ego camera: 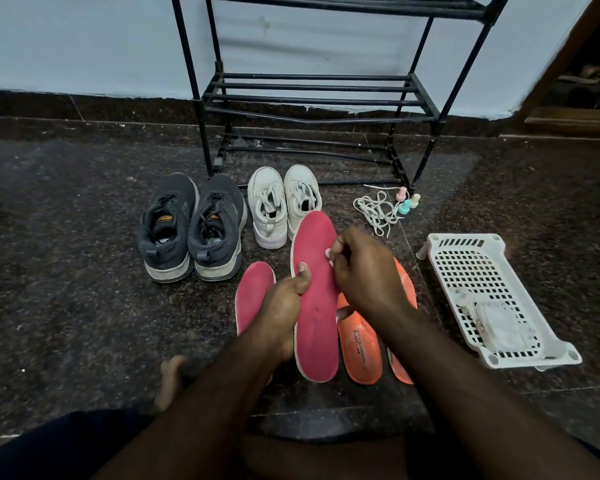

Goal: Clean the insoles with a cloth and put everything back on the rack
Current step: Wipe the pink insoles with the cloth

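My left hand (284,306) grips a pink insole (314,313) at its left edge, thumb on top, holding it above the floor. My right hand (364,271) pinches a small white cloth (329,252) against the insole's right edge near the toe. A second pink insole (252,296) lies on the floor to the left. Two orange insoles (359,344) lie under my right arm, the right one (400,367) mostly hidden. Behind them stand a grey pair of shoes (191,230) and a white pair of shoes (281,202), in front of the black rack (312,98).
A white perforated basket (485,271) with white packets in it sits on the floor at right. White laces (374,211) and small pastel bottles (407,202) lie by the rack's right leg. My bare foot (168,379) rests at lower left. A wall stands behind the rack.
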`<control>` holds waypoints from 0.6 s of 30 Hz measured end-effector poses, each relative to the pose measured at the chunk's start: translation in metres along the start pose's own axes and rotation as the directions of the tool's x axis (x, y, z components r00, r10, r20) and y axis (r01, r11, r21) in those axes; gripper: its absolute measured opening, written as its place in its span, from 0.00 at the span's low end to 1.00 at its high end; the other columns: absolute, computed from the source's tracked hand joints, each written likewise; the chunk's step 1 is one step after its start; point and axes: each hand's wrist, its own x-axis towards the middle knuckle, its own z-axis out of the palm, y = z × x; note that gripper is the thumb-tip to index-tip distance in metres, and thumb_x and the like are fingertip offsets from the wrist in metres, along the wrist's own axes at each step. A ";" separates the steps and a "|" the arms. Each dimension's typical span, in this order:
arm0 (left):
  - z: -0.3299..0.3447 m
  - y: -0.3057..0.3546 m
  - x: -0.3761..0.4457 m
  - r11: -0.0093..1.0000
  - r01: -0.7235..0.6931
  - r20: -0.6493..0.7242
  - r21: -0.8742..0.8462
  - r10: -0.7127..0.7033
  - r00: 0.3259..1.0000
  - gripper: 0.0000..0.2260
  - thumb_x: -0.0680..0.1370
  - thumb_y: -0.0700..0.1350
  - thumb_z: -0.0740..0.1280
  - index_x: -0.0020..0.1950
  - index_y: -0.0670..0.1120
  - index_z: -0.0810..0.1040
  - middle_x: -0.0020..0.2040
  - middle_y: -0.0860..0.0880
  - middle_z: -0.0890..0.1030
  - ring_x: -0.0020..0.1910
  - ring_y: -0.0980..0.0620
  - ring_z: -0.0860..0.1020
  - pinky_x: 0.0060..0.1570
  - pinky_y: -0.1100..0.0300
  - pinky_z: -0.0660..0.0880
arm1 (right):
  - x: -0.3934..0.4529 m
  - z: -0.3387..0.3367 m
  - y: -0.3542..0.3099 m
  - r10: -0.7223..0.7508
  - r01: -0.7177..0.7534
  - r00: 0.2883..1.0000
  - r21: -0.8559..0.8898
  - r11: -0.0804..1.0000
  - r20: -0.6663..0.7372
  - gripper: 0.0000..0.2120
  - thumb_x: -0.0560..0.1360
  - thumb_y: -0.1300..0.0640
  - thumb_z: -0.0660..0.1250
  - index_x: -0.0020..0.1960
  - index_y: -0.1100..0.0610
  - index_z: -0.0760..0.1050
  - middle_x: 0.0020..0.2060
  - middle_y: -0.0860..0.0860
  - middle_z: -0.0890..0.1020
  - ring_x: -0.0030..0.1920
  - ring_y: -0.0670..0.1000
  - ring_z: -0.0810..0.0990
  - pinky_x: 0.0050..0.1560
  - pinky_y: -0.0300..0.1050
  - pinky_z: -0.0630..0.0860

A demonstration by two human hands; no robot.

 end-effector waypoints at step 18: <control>-0.008 0.008 0.007 0.984 0.036 0.099 -0.172 -0.019 0.995 0.23 0.83 0.53 0.60 0.73 0.41 0.71 0.64 0.38 0.80 0.61 0.40 0.80 0.54 0.39 0.79 | 0.003 -0.016 -0.002 0.002 -0.004 1.000 0.065 0.998 0.018 0.08 0.71 0.63 0.72 0.46 0.53 0.79 0.44 0.46 0.77 0.45 0.45 0.77 0.46 0.40 0.75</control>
